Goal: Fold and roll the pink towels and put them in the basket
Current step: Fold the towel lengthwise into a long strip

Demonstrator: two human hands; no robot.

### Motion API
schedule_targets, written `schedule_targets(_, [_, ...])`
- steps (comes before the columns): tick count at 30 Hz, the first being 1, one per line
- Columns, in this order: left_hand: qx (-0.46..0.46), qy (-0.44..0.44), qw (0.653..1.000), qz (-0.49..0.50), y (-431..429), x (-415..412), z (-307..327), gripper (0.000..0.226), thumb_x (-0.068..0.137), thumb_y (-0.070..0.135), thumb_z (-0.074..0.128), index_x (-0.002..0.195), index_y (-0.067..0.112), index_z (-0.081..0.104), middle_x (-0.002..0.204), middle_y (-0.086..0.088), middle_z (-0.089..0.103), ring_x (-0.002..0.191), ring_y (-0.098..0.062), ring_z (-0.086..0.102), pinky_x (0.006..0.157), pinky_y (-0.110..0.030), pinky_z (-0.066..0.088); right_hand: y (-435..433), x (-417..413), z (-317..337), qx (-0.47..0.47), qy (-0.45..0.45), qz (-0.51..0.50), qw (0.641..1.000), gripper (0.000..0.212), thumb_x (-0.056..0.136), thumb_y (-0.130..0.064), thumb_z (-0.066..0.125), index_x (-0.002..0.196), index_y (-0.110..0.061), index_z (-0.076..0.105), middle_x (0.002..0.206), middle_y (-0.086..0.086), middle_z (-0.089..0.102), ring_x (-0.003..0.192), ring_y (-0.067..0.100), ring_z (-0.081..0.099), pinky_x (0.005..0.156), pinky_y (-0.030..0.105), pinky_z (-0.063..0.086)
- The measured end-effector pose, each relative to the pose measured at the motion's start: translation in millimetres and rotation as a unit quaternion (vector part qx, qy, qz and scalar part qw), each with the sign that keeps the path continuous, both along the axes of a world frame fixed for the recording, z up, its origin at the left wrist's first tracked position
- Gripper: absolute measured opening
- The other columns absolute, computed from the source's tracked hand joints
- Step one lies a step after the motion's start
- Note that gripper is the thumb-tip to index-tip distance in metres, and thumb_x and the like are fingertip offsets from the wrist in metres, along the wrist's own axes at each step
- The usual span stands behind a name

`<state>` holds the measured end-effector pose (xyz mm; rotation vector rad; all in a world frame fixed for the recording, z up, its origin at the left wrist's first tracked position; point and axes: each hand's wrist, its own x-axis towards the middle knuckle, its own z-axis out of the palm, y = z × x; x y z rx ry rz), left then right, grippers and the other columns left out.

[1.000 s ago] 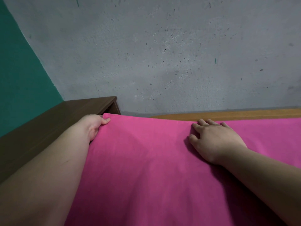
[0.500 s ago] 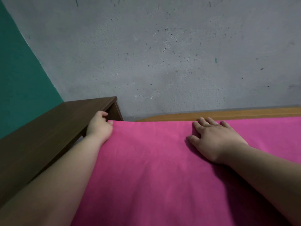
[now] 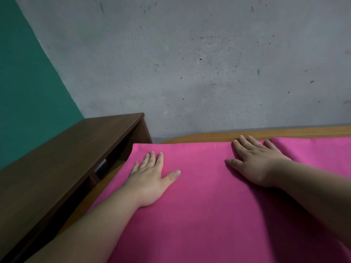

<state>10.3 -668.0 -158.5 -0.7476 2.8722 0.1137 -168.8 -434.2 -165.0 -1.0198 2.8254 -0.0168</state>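
A pink towel (image 3: 201, 202) lies spread flat over a light wooden table (image 3: 218, 134), its far edge running along the table's back. My left hand (image 3: 152, 175) rests palm down on the towel near its far left corner, fingers straight. Flat on the towel's far edge lies my right hand (image 3: 254, 164), fingertips reaching the edge. To the right of that hand a fold line shows in the cloth. No basket is in view.
A dark brown wooden shelf unit (image 3: 62, 158) stands close along the table's left side, with an open compartment below its top. A grey concrete wall (image 3: 190, 63) rises right behind the table. A green wall (image 3: 22, 82) is at the left.
My left hand let go of the towel's far left corner and now lies flat on the cloth, a little to the right. The right hand has stayed in place.
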Motion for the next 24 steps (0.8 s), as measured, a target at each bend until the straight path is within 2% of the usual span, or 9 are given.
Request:
schedule_targets(2, [-0.009, 0.000, 1.000, 0.001, -2.4, -2.1, 2.0, 0.088, 0.090, 0.078, 0.010, 0.160, 0.027, -0.010, 0.166, -0.004, -0.018, 0.153, -0.016, -0.016, 0.125, -0.044, -0.005, -0.4, -1.5, 1.0, 0.002, 0.001, -0.002, 1.000, 0.082, 0.097, -0.071, 0.011, 0.162, -0.023, -0.006, 0.168, -0.002, -0.014, 0.155, 0.016, -0.013, 0.125, 0.049, -0.001])
schedule_targets(5, [0.003, -0.017, 1.000, 0.024, -7.0, -7.2, 8.9, 0.089, 0.088, 0.082, 0.019, 0.160, 0.035, -0.003, 0.168, -0.002, -0.013, 0.155, -0.021, -0.011, 0.125, -0.046, -0.001, -4.2, -1.9, 1.9, 0.002, 0.005, 0.000, 1.000, 0.082, 0.097, -0.071, 0.012, 0.162, -0.023, -0.004, 0.169, -0.001, -0.012, 0.155, 0.017, -0.011, 0.125, 0.050, 0.000])
schedule_targets(8, [-0.012, -0.012, 0.997, 0.069, -5.2, -20.2, 15.3, 0.086, 0.088, 0.083, 0.025, 0.160, 0.037, 0.010, 0.168, -0.010, 0.000, 0.155, -0.031, 0.000, 0.124, -0.048, 0.008, -5.8, -2.6, 2.8, 0.010, 0.002, -0.005, 1.000, 0.082, 0.098, -0.069, 0.013, 0.162, -0.021, -0.004, 0.169, 0.000, -0.012, 0.155, 0.017, -0.011, 0.125, 0.051, 0.001])
schedule_targets(11, [-0.088, 0.054, 0.995, -0.006, 11.4, -36.5, 11.6, 0.062, 0.103, 0.057, 0.028, 0.157, 0.027, 0.028, 0.167, -0.013, 0.005, 0.154, -0.029, 0.001, 0.125, -0.047, 0.008, -11.8, 2.7, 11.7, -0.001, 0.012, 0.000, 1.000, 0.077, 0.100, -0.063, 0.020, 0.162, -0.019, 0.005, 0.169, 0.005, -0.010, 0.156, 0.020, -0.009, 0.124, 0.053, 0.005])
schedule_targets(12, [-0.061, 0.068, 0.995, -0.040, 15.1, -40.8, 8.0, 0.058, 0.105, 0.050, 0.028, 0.158, 0.027, 0.026, 0.169, -0.009, 0.002, 0.155, -0.025, -0.002, 0.126, -0.045, 0.005, -16.2, 7.0, 14.4, -0.015, 0.024, 0.015, 0.999, 0.073, 0.101, -0.058, 0.024, 0.161, -0.020, 0.011, 0.169, 0.006, -0.007, 0.156, 0.021, -0.008, 0.124, 0.055, 0.008])
schedule_targets(14, [0.005, 0.058, 0.997, -0.056, 11.5, -44.2, 2.4, 0.060, 0.104, 0.056, 0.025, 0.160, 0.035, 0.014, 0.169, 0.002, -0.003, 0.155, -0.018, -0.005, 0.126, -0.045, 0.000, -27.6, 18.2, 15.3, -0.035, 0.030, 0.051, 0.998, 0.068, 0.101, -0.055, 0.028, 0.160, -0.024, 0.016, 0.170, 0.005, -0.004, 0.156, 0.023, -0.005, 0.123, 0.056, 0.010])
schedule_targets(19, [0.012, -0.003, 1.000, -0.022, -13.6, -46.1, 5.6, 0.070, 0.094, 0.076, 0.023, 0.156, 0.051, 0.002, 0.167, 0.007, -0.012, 0.154, -0.022, -0.012, 0.123, -0.052, -0.005, -41.9, 23.6, 6.7, -0.010, -0.018, 0.074, 0.997, 0.078, 0.099, -0.069, 0.023, 0.162, -0.027, 0.004, 0.170, 0.001, -0.007, 0.156, 0.020, -0.008, 0.123, 0.056, 0.001])
schedule_targets(22, [0.036, -0.021, 0.999, 0.005, -15.1, -48.3, 11.3, 0.074, 0.089, 0.081, 0.028, 0.154, 0.055, 0.004, 0.168, 0.004, -0.011, 0.154, -0.027, -0.014, 0.123, -0.053, -0.005, -29.6, 20.3, 21.1, -0.072, -0.068, 0.105, 0.989, 0.067, 0.099, -0.061, 0.041, 0.157, -0.029, 0.030, 0.169, -0.002, 0.011, 0.155, 0.015, 0.005, 0.125, 0.051, 0.004])
schedule_targets(24, [0.027, -0.034, 0.999, 0.027, -9.4, -51.2, 19.8, 0.071, 0.092, 0.076, 0.032, 0.155, 0.052, 0.008, 0.168, -0.002, -0.007, 0.154, -0.031, -0.013, 0.123, -0.055, -0.003, -10.3, 16.9, 24.1, -0.110, -0.053, 0.115, 0.986, 0.054, 0.098, -0.054, 0.049, 0.148, -0.031, 0.046, 0.163, -0.007, 0.031, 0.150, 0.013, 0.026, 0.123, 0.040, 0.019])
